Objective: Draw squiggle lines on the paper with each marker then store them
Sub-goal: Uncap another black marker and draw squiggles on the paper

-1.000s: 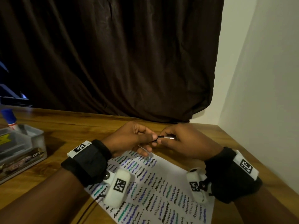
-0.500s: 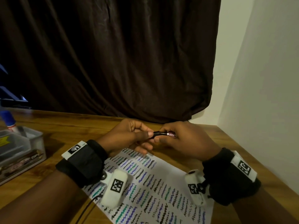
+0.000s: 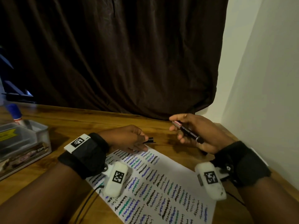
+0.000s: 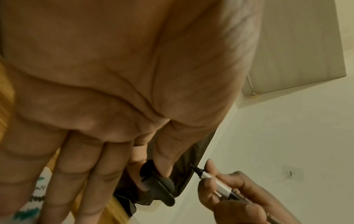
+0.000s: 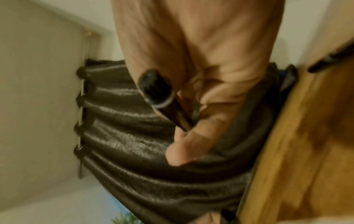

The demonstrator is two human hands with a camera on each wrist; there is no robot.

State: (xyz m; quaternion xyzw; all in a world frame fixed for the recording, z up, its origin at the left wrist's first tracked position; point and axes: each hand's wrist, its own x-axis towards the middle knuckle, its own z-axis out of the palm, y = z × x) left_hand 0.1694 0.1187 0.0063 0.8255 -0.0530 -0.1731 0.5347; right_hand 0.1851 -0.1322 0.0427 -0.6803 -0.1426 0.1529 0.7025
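Marker [image 3: 187,132]: uncapped, in my right hand [image 3: 199,133], fingers curled round the barrel, above the desk's [image 3: 84,122] far right corner.
Paper [image 3: 171,168]: nearest me, rows of squiggles covering it.
Left hand [image 3: 127,138]: thumb and forefinger pinch the black cap [image 3: 149,140] at the paper's far edge.
Axis: barrel slants, nib [image 4: 195,168] pointing toward my left hand; paper lies below and nearer.
Writing: red label on the barrel, unreadable; storage box [image 3: 24,143] at the left edge reads "OPL".
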